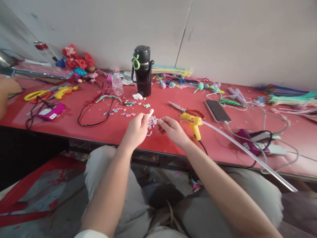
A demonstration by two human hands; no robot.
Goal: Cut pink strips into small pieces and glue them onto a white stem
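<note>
My left hand (137, 129) is closed in a pinch, and a small pale cream piece (151, 112) sticks up between thumb and forefinger. My right hand (171, 129) is close by on the right, its thumb and fingers pressed together; what they hold, if anything, is too small to make out. Between the hands lies a loose pile of short lilac pieces (153, 121) on the red tabletop (158, 142). Right of my right hand rests a yellow glue gun (192, 124) with a long clear glue stick (247, 153) trailing from its back. Orange-handled scissors (195, 113) lie just behind it.
A black flask (143, 79) and a clear plastic bottle (117, 85) stand behind the hands. To the right are a phone (218, 111), cables and a purple power box (250, 141). Another person's hand (10, 86) is at far left, near a second glue gun (65, 92).
</note>
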